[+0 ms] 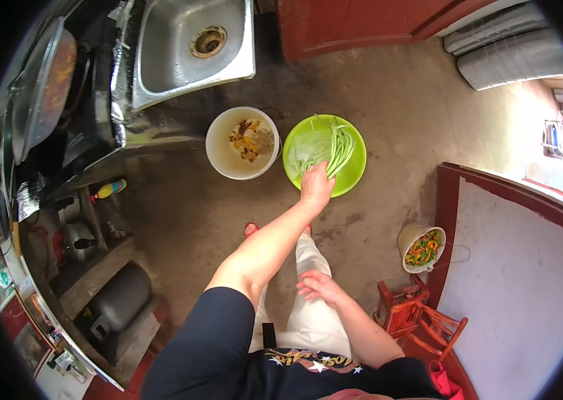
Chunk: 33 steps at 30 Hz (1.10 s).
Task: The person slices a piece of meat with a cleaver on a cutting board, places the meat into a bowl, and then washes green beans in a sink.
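Observation:
My left hand (pixel 317 186) reaches over the near rim of a lime-green plastic basin (pixel 354 172), closed around a bunch of long green beans (pixel 340 149). The beans fan out beyond my fingers inside the basin. A pale, translucent patch that may be water or a plastic bag (pixel 310 142) shows in the basin beside the bunch; I cannot tell which. My right hand (pixel 320 289) hovers in front of my thigh with loosely spread fingers and nothing in them.
Left of the basin stands a white bucket (pixel 221 156) with food scraps. A steel sink (pixel 174 60) is at upper left, a gas cylinder (pixel 122 295) below. To the right are a bucket of peppers (pixel 424 247), a red wooden stool (pixel 401 312) and a doorframe (pixel 447 210).

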### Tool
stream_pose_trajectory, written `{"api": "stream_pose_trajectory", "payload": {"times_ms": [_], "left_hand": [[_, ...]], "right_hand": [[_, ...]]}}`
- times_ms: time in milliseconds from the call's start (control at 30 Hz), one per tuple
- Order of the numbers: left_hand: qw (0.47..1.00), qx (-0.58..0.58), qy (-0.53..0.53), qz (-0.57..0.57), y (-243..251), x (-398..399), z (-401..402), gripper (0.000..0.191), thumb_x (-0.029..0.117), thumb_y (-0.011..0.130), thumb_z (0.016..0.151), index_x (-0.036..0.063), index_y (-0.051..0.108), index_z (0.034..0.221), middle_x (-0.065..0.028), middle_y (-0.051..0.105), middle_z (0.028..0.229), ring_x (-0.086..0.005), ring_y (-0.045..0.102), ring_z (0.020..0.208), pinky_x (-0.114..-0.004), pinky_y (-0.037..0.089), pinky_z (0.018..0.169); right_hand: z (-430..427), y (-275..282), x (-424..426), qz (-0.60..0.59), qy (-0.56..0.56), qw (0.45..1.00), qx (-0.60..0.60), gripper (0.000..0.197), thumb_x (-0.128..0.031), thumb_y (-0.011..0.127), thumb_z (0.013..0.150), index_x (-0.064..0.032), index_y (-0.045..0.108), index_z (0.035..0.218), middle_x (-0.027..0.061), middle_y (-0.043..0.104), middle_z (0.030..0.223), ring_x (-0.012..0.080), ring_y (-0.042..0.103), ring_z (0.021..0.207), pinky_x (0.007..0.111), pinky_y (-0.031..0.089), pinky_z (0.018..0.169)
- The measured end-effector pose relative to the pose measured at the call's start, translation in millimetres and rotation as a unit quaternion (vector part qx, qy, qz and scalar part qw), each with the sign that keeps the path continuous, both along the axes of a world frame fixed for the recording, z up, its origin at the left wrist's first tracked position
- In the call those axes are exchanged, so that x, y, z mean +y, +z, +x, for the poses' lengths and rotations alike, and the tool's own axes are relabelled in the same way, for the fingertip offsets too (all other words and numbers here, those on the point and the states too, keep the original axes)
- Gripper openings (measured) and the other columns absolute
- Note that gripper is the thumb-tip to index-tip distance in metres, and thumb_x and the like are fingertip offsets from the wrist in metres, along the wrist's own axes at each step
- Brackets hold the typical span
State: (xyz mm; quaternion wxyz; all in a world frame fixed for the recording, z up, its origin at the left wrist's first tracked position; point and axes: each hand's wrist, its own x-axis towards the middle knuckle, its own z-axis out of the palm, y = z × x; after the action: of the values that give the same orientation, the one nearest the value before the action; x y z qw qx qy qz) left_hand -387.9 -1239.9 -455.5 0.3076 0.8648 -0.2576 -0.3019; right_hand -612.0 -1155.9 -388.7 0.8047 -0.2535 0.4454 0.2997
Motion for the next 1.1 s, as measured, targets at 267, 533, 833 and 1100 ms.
{"api": "stream_pose_trajectory", "payload": {"times_ms": [267, 533, 833, 1100], "left_hand": [[0.951, -0.089, -0.27, 0.123, -59.6, 33.0, -65.8, 0.072, 0.027, 0.07, 0.066, 0.0049, 0.039, 0.127, -0.0193, 0.039, 0.129, -0.0365, 0.035, 0.121, -0.049, 0.029, 0.1], [0.931, 0.168, -0.116, 0.304, 19.0, 249.6, -54.6, 0.024, 0.027, 0.052, 0.079, 0.0099, 0.062, 0.093, -0.0179, 0.064, 0.084, -0.0329, 0.061, 0.088, -0.042, 0.045, 0.083], [0.838, 0.142, 0.186, 0.492, 225.5, 451.0, -57.0, 0.029, 0.026, 0.047, 0.083, 0.0084, 0.067, 0.095, -0.013, 0.065, 0.096, -0.0295, 0.061, 0.095, -0.042, 0.049, 0.076], [0.72, 0.316, 0.477, 0.392, 278.9, 569.2, -228.1, 0.055, 0.052, 0.047, 0.084, 0.0037, 0.062, 0.104, -0.0122, 0.064, 0.1, -0.0266, 0.061, 0.092, -0.042, 0.047, 0.076]], "right_hand": [[-29.8, -29.8, -15.9, -0.012, -0.047, 0.999, 0.016, 0.03, -0.022, 0.051, 0.09, -0.0045, 0.046, 0.114, 0.0117, 0.06, 0.099, 0.0188, 0.061, 0.084, 0.029, 0.052, 0.069], [16.9, 1.2, -23.1, -0.008, 0.043, 0.999, -0.006, 0.03, -0.015, 0.052, 0.089, -0.001, 0.046, 0.115, 0.0102, 0.062, 0.094, 0.0168, 0.062, 0.078, 0.026, 0.053, 0.064], [109.5, 44.8, -75.3, -0.102, 0.196, 0.972, -0.074, 0.023, -0.018, 0.055, 0.085, -0.0033, 0.049, 0.102, 0.0111, 0.062, 0.084, 0.0198, 0.063, 0.068, 0.032, 0.055, 0.053], [197.1, 93.8, -54.5, -0.133, 0.354, 0.916, -0.137, 0.016, -0.016, 0.052, 0.086, -0.0039, 0.049, 0.095, 0.011, 0.062, 0.079, 0.0199, 0.063, 0.064, 0.033, 0.054, 0.05]]}}
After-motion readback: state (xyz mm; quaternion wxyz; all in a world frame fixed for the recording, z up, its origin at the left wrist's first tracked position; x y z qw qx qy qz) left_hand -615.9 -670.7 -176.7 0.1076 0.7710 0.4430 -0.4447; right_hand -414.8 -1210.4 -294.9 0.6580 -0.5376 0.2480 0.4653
